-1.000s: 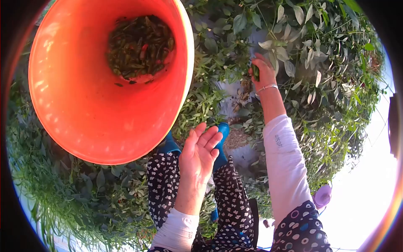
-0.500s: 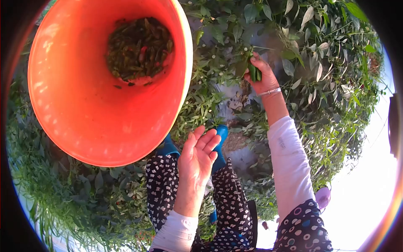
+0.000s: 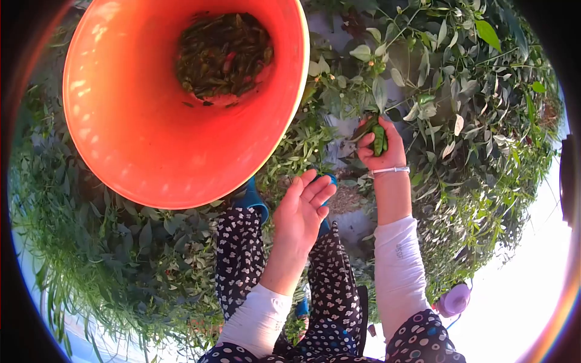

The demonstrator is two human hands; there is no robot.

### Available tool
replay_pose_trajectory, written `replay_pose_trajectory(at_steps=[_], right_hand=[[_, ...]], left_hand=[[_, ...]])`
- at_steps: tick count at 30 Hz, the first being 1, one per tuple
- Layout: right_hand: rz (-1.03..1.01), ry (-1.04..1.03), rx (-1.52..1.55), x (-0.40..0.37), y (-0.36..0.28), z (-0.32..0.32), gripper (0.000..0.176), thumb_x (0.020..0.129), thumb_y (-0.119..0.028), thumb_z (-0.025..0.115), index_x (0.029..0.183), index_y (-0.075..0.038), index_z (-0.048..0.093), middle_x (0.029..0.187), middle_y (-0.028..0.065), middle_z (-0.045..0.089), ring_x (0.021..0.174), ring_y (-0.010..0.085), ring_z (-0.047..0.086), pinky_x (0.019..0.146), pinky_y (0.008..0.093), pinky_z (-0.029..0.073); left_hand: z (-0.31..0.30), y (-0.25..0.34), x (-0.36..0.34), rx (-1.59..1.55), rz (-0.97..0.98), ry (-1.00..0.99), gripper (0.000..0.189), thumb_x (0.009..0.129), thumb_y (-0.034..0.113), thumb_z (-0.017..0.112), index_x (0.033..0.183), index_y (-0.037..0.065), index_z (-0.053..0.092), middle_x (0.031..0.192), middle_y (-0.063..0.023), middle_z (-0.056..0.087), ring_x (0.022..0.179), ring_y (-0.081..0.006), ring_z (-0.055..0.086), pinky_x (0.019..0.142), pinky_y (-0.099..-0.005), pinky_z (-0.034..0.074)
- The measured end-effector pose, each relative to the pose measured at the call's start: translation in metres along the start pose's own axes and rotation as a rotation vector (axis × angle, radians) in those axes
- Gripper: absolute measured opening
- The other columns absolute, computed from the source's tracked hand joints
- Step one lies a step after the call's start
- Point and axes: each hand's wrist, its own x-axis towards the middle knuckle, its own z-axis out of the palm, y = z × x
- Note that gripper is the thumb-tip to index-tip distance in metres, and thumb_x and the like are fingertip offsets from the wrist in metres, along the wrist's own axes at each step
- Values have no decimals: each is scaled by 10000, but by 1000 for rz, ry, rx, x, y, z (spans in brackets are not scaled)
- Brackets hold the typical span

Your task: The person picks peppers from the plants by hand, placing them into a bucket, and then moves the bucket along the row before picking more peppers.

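Several green peppers (image 3: 379, 140) are held in my right hand (image 3: 387, 154), fingers wrapped round them, with a leaf by the fingertips. That hand is at the edge of the leafy pepper plants (image 3: 436, 109). My left hand (image 3: 301, 209) hangs palm up in front of my legs, fingers apart, with nothing in it. To its upper left stands a large orange bucket (image 3: 151, 154), its mouth facing me. Dark green peppers and a red one (image 3: 229, 60) lie at the bottom of the bucket.
Blue boots (image 3: 249, 198) and patterned trousers show below the bucket. Weeds and plants (image 3: 121, 254) grow along the left side. A purple object (image 3: 455, 299) is at the lower right, beside my right sleeve. Pale sheeting and bare soil (image 3: 351, 199) run between the plants.
My right hand has drawn back down toward me, still holding the peppers. My left hand has shifted slightly right. The bucket appears higher and further right in view.
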Motion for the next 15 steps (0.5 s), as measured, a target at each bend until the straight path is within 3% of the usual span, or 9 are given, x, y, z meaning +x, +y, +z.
replay_pose_trajectory(at_steps=[2, 6, 8, 10, 13, 15], right_hand=[[79, -6, 83, -18, 1, 2, 201, 827, -289, 571, 921, -114, 539, 877, 17, 599, 564, 111, 540, 439, 232, 291], [41, 110, 36, -64, -18, 10, 211, 828, -323, 560, 882, -120, 547, 823, 0, 593, 562, 101, 545, 435, 221, 283], [41, 248, -43, -86, -32, 10, 212, 828, -330, 561, 861, -121, 551, 799, -8, 594, 552, 94, 548, 416, 213, 271], [45, 194, -109, -105, -42, 10, 213, 828, -333, 558, 844, -120, 550, 782, -15, 594, 531, 89, 545, 399, 211, 267], [25, 319, -207, -121, -53, -15, 172, 833, -312, 544, 862, -143, 545, 761, 0, 594, 498, 117, 535, 383, 201, 277], [80, 358, -262, -138, -28, -14, 170, 831, -304, 546, 879, -141, 538, 773, 8, 594, 503, 131, 535, 379, 203, 282]], left_hand=[[-3, 0, 3, -4, 5, 2, 358, 904, 392, 465, 1097, 95, 520, 1089, -113, 583, 983, -223, 575, 649, -284, 437], [-11, 5, 2, 49, 31, 45, 390, 901, 408, 465, 1128, 92, 486, 1111, -112, 568, 979, -217, 577, 649, -279, 430], [-19, 20, -5, 84, 89, 58, 459, 898, 429, 460, 1173, 62, 443, 1115, -125, 559, 978, -230, 577, 627, -274, 429], [-28, 40, -22, 66, 142, 86, 500, 896, 439, 458, 1203, 46, 420, 1110, -136, 558, 983, -236, 575, 632, -275, 426], [-34, 64, -57, 127, 327, 356, 530, 899, 440, 445, 1253, 49, 392, 1225, -150, 504, 1061, -241, 545, 653, -280, 399], [-27, 87, -80, 129, 483, 561, 592, 853, 467, 497, 1291, 87, 377, 1305, -103, 446, 1178, -232, 449, 793, -354, 331]])
